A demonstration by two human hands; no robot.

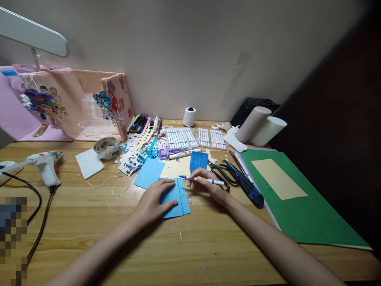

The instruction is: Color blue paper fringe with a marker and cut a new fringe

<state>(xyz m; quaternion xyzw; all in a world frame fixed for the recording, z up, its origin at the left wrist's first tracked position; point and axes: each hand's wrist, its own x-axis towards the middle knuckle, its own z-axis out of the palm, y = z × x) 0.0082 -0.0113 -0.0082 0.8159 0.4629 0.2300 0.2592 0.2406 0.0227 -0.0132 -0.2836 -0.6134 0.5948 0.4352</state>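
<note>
My left hand [153, 200] lies flat on a light blue piece of paper [178, 196] on the wooden desk, pinning it down. A darker blue line runs down the paper's right side. My right hand [210, 184] grips a white marker with a blue tip [205, 180], held almost level just past the paper's top right corner, tip pointing left. A larger light blue sheet [149, 172] and a darker blue square [198, 160] lie just beyond.
Black scissors [222, 172] and a utility knife [248, 186] lie right of my right hand. Green and tan sheets [297, 206] cover the right side. Marker sets [181, 138], paper scraps [133, 157], a tape roll [105, 147] and a glue gun [44, 165] lie behind and left.
</note>
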